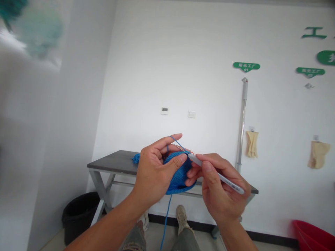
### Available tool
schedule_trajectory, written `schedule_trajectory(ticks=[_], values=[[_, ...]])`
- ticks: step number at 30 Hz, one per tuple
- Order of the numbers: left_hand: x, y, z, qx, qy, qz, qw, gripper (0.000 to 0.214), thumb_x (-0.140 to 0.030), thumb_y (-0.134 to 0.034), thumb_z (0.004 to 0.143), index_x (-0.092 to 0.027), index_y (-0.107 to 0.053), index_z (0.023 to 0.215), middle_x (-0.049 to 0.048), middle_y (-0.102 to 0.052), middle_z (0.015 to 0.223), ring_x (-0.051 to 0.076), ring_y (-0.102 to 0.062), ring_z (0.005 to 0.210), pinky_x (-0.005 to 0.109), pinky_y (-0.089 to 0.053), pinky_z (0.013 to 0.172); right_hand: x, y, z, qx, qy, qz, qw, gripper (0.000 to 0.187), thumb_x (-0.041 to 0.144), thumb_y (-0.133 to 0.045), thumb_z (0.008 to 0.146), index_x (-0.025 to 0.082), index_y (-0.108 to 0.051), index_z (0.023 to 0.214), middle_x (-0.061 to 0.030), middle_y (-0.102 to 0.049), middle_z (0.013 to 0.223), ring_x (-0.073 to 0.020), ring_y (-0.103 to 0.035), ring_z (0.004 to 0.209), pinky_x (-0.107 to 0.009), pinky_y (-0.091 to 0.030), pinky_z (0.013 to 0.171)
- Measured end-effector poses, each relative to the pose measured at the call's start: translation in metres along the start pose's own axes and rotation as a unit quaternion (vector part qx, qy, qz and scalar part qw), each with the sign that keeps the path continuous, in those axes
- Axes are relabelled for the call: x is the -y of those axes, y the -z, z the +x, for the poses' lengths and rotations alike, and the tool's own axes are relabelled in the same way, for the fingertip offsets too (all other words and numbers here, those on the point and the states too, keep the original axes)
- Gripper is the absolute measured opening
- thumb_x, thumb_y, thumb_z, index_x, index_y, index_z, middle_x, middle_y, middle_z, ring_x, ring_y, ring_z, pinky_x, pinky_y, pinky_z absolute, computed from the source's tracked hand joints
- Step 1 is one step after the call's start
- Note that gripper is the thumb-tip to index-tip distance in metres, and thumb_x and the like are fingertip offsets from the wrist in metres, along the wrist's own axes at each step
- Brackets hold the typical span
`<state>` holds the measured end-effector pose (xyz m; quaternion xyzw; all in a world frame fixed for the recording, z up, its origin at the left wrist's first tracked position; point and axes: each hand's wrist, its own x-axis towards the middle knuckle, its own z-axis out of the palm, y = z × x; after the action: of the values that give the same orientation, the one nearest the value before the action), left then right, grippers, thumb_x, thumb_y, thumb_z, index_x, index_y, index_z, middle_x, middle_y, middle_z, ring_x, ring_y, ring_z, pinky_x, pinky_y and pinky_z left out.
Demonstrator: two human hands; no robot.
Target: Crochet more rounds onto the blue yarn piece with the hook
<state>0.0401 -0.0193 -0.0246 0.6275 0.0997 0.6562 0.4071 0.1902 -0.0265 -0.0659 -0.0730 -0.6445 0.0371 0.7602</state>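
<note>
Between my two hands is a round blue crochet piece [178, 178] with a curled lower edge. My left hand [159, 164] pinches its upper rim between thumb and fingers, and its raised index finger carries a strand of blue yarn [179, 143]. In my right hand [222, 184] is a crochet hook [222, 177] with a pale grey handle, gripped like a pen. The hook's tip meets the rim beside my left thumb; the exact stitch is too small to make out. A small orange loop [192, 153] shows at that spot. Another blue yarn strand [165, 223] hangs below the piece.
A dark-topped table [112, 162] stands against the wall, with a bundle of blue yarn [135, 158] on it. A black bin [80, 216] is at the left and a red tub [311, 237] at the lower right. A metal pole [243, 122] leans upright by hanging cloths [252, 143].
</note>
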Motion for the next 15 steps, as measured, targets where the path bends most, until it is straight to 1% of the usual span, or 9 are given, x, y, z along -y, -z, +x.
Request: schedule_trajectory(ticks=[3, 5, 6, 8, 9, 10, 12, 15], values=[[0.0013, -0.0029, -0.0008, -0.018, 0.002, 0.007, 1.0, 0.057, -0.02, -0.09, 0.077, -0.008, -0.073, 0.131, 0.0053, -0.084, 0.089, 0.016, -0.073, 0.08, 0.027, -0.056, 0.077, -0.0001, -0.0007, -0.0011, -0.003, 0.027, -0.033, 0.999, 0.029, 0.009, -0.062, 0.102, 0.025, -0.081, 0.116, -0.0022, -0.076, 0.092, -0.0137, -0.075, 0.066, -0.026, -0.064, 0.048], [0.0019, -0.003, 0.0005, -0.02, 0.018, -0.013, 1.0, 0.059, -0.021, -0.092, 0.076, -0.008, -0.073, 0.13, 0.0037, -0.083, 0.083, 0.015, -0.071, 0.073, 0.025, -0.056, 0.071, 0.0, -0.0007, -0.0021, -0.002, 0.089, -0.106, 0.99, 0.035, 0.002, -0.064, 0.098, 0.024, -0.08, 0.12, -0.0029, -0.077, 0.096, -0.0119, -0.074, 0.066, -0.024, -0.065, 0.05], [0.0019, -0.0026, 0.0015, -0.017, 0.033, -0.036, 0.999, 0.061, -0.022, -0.094, 0.074, -0.009, -0.073, 0.13, 0.0028, -0.082, 0.08, 0.014, -0.07, 0.07, 0.025, -0.055, 0.067, -0.0002, -0.0006, -0.0027, 0.003, 0.136, -0.154, 0.979, 0.039, -0.001, -0.066, 0.096, 0.023, -0.08, 0.123, -0.0043, -0.078, 0.1, -0.0121, -0.075, 0.069, -0.024, -0.066, 0.053], [0.001, -0.0014, 0.004, -0.001, 0.07, -0.097, 0.993, 0.066, -0.025, -0.098, 0.069, -0.01, -0.074, 0.129, 0.0013, -0.08, 0.076, 0.013, -0.069, 0.062, 0.024, -0.054, 0.06, -0.0009, -0.0003, -0.004, 0.017, 0.232, -0.241, 0.942, 0.048, -0.006, -0.069, 0.09, 0.02, -0.077, 0.131, -0.0083, -0.079, 0.11, -0.0145, -0.077, 0.078, -0.026, -0.068, 0.062], [0.0, -0.0006, 0.005, 0.01, 0.087, -0.124, 0.988, 0.068, -0.026, -0.1, 0.066, -0.01, -0.074, 0.128, 0.0009, -0.08, 0.074, 0.013, -0.068, 0.059, 0.024, -0.053, 0.057, -0.0013, -0.0003, -0.0046, 0.021, 0.268, -0.269, 0.925, 0.052, -0.007, -0.07, 0.089, 0.019, -0.075, 0.134, -0.01, -0.079, 0.113, -0.0161, -0.078, 0.084, -0.027, -0.069, 0.067], [-0.0012, 0.0004, 0.0059, 0.021, 0.099, -0.145, 0.984, 0.069, -0.026, -0.102, 0.065, -0.01, -0.075, 0.127, 0.0008, -0.079, 0.072, 0.012, -0.067, 0.057, 0.023, -0.053, 0.055, -0.0018, -0.0002, -0.0049, 0.022, 0.29, -0.285, 0.913, 0.054, -0.008, -0.071, 0.088, 0.019, -0.074, 0.136, -0.011, -0.079, 0.115, -0.0176, -0.078, 0.088, -0.028, -0.07, 0.071], [-0.0041, 0.0027, 0.0069, 0.035, 0.11, -0.164, 0.98, 0.069, -0.023, -0.103, 0.062, -0.01, -0.077, 0.125, 0.0009, -0.079, 0.071, 0.011, -0.067, 0.055, 0.022, -0.053, 0.054, -0.0024, -0.0002, -0.0049, 0.023, 0.305, -0.292, 0.906, 0.056, -0.008, -0.07, 0.089, 0.02, -0.073, 0.137, -0.0109, -0.08, 0.114, -0.019, -0.078, 0.092, -0.031, -0.071, 0.075], [-0.008, 0.0069, 0.0077, 0.041, 0.106, -0.164, 0.98, 0.065, -0.021, -0.104, 0.062, -0.01, -0.079, 0.121, 0.001, -0.078, 0.071, 0.011, -0.069, 0.056, 0.02, -0.055, 0.054, -0.0024, 0.0012, -0.0029, 0.041, 0.296, -0.27, 0.915, 0.055, -0.007, -0.069, 0.091, 0.021, -0.073, 0.138, -0.01, -0.08, 0.114, -0.0189, -0.078, 0.09, -0.032, -0.071, 0.074]])
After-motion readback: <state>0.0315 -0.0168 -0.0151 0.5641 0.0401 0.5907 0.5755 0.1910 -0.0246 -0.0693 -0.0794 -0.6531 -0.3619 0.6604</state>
